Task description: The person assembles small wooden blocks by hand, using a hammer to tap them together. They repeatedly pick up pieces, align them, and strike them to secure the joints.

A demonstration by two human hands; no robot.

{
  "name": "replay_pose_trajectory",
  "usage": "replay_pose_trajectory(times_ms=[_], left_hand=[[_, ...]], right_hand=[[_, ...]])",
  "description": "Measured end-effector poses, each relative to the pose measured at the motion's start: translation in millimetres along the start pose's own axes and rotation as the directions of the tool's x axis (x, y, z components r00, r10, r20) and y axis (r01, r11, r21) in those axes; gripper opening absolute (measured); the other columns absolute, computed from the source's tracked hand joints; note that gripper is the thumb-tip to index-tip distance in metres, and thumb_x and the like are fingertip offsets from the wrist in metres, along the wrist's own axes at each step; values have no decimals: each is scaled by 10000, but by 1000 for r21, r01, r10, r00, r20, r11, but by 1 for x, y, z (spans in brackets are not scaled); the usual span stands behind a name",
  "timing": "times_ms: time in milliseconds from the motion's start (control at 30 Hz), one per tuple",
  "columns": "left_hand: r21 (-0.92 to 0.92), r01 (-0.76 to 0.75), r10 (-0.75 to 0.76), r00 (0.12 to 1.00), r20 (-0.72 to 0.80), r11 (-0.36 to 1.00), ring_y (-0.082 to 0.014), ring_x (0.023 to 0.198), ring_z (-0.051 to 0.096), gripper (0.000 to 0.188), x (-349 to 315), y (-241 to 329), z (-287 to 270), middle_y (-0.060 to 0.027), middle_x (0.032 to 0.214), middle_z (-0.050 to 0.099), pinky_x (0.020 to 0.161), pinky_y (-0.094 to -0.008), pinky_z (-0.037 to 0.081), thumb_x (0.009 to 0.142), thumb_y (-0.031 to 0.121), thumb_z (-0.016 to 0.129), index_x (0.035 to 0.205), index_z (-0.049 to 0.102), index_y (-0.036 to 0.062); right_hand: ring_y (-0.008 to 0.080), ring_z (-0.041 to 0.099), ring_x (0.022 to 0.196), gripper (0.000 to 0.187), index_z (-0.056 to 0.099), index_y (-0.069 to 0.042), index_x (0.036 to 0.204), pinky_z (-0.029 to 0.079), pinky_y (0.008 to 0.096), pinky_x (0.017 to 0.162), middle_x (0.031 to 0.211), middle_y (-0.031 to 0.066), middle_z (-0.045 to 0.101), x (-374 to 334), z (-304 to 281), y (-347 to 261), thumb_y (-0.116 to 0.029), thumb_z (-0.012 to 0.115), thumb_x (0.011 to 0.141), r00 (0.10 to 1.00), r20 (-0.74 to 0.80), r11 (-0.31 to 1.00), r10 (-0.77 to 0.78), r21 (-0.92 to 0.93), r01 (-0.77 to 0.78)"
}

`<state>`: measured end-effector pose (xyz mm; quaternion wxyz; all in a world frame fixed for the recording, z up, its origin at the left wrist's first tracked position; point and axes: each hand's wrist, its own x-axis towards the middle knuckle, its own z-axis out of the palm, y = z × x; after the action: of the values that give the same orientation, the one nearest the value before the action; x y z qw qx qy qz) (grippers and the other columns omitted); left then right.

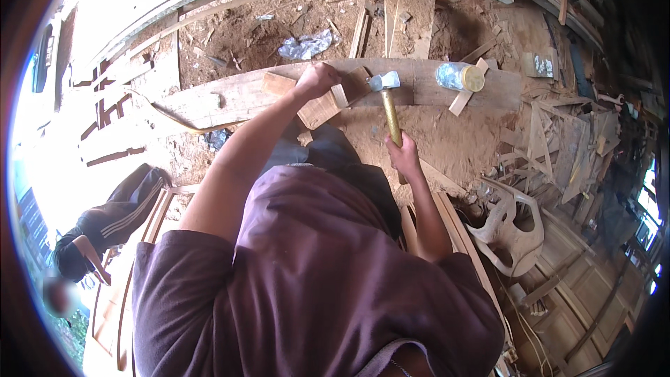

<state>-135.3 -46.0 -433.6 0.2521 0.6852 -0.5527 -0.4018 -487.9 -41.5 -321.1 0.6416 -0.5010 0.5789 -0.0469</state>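
Left hand (pixel 318 78): fingers are curled into a fist above the pale wood piece (pixel 319 112). Whether they pinch a small item cannot be told from this view. The wood piece lies below the left hand and on its near side, angled across the plank (pixel 426 82).

Right hand (pixel 405 153): fingers are wrapped around the handle of the hammer (pixel 391 113). The hammer head is beyond the right hand and to the right of the left hand, over the plank; contact with the plank cannot be confirmed.

A clear jar (pixel 450 75) with a yellow lid (pixel 474 78) stands beyond the right hand and to its right.

Status: the wood piece is in position under the left hand and the hammer is in the grip. Hammer work appears to be under way, not complete. No driven fastener or finished joint is discernible; the amount left cannot be determined.
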Motion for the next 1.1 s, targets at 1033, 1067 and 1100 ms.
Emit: replay_pose_trajectory(times_ms=[1033,1067,1100], left_hand=[[-19,179,-177,983,47,984,-376,946,771,283,-1,8,-4,-182,993,796,892,-454,615,909,360,785,1011,833,100],[-19,167,-166,985,42,986,-373,948,772,284,-1,8,-4,-180,996,797,892,-452,615,909,360,785,1014,833,100],[-20,157,-156,987,37,987,-371,950,773,285,-1,8,-4,-178,998,798,892,-450,616,909,360,785,1017,833,101]], right_hand=[[50,423,450,118,548,-111,1074,327,271,378,667,-55,496,3,-1,-18,-100,644,1006,997,-50,995,59,82,-54],[54,430,453,119,551,-109,1072,332,273,378,671,-53,502,5,0,-17,-97,644,998,993,-102,998,57,17,-56],[60,442,467,119,569,-101,1069,349,275,395,682,-51,510,4,0,-17,-86,646,978,1000,-18,999,11,-48,-12]])
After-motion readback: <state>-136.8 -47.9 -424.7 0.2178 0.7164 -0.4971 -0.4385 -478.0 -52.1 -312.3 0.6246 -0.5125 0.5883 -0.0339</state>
